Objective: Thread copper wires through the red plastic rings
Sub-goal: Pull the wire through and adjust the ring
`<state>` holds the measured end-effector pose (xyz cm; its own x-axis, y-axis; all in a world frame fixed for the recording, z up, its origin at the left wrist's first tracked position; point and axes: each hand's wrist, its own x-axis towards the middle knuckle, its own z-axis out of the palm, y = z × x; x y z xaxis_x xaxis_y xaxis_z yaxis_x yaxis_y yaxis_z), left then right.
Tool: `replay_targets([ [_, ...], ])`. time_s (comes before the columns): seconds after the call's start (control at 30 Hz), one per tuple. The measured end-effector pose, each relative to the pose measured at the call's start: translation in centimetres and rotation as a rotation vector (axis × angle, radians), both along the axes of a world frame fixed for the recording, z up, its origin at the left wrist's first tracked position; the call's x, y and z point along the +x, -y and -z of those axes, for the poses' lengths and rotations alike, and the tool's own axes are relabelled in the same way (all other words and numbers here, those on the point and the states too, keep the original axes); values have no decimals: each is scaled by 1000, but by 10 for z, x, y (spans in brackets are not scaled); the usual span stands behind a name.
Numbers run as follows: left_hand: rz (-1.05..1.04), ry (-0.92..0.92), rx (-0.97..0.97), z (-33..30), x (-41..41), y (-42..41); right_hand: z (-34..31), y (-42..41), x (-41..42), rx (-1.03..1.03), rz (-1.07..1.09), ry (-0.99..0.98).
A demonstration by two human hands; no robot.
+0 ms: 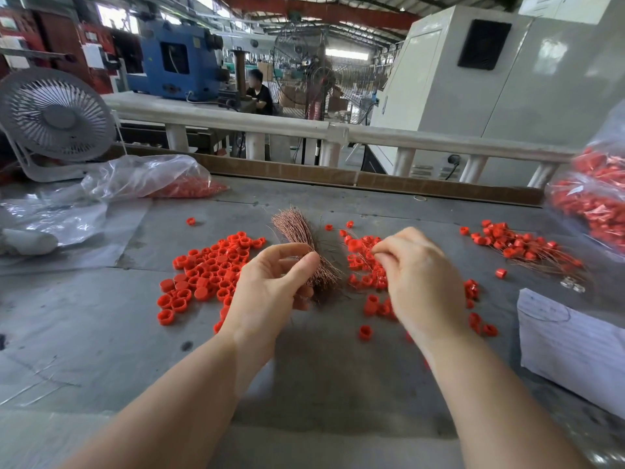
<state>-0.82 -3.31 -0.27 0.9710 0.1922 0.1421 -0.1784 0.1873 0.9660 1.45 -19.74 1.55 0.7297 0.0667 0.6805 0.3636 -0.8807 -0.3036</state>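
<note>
Judging by the look of them, the copper wires (297,245) are hair-thin, light and springy; they will bend at a touch and kink if I pinch mid-length, so I would take a single strand close to its tip, where it stays stiff enough to steer. That bundle fans out at its far end and narrows toward me, and I use it as my landmark. My left hand (270,286) grips the bundle's near end, thumb pressed along the strands and fingers curled round them underneath. My right hand (417,275) sits just right of the bundle with its fingertips drawn together in a pinch over the red plastic rings (367,262) scattered there (whether it holds a strand, a ring, or both, I cannot tell: the fingers hide it). The rings look light, hard and smooth, apt to skate off the grey table (101,333); I would hold one by its outer wall, leaving the bore free. A denser heap of rings (206,269) lies just left of the bundle, touching my left hand's side. Well to the bundle's right lies a pile of threaded rings (521,247) trailing wires.
</note>
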Motion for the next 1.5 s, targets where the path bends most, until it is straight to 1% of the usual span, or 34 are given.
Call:
replay_targets([
  [0.1, -46, -3, 12, 0, 2, -2, -1, 24, 10, 19, 237, 24],
  [0.17, -80, 6, 34, -1, 2, -3, -1, 38, 15, 41, 351, 21],
  [0.27, -132, 1, 41, -2, 2, -7, 1, 54, 19, 68, 468, -25],
  [0.37, -186, -25, 32, -1, 5, -14, 2, 62, 21, 112, 539, -62],
  [0.43, -209, -48, 34, 0, 8, -18, 3, 65, 22, 118, 571, -117],
  [0.53, -229, -64, 34, 1, 10, -23, 3, 66, 22, 124, 667, -260],
  [0.63, -262, -53, 70, 1, 13, -26, 3, 63, 22, 67, 717, -383],
  [0.8, -311, -23, 249, 2, 15, -28, 6, 61, 21, -104, 738, -491],
  [0.97, -359, -13, 566, 3, 13, -28, 7, 59, 22, -129, 753, -549],
  [1.07, -390, -51, 703, 3, 12, -30, 6, 59, 22, -133, 748, -543],
  [1.17, -387, -77, 867, 3, 12, -32, 6, 59, 22, -127, 666, -418],
  [1.23, -376, -99, 971, 3, 10, -33, 6, 55, 22, -70, 524, -287],
  [1.3, -366, -153, 1090, 1, 8, -32, 6, 47, 22, -26, 358, -217],
  [1.4, -351, -213, 1264, 0, 6, -30, 8, 30, 21, 28, 155, -213],
  [1.5, -350, -217, 1316, 0, 6, -29, 12, 16, 17, 10, 31, -233],
])
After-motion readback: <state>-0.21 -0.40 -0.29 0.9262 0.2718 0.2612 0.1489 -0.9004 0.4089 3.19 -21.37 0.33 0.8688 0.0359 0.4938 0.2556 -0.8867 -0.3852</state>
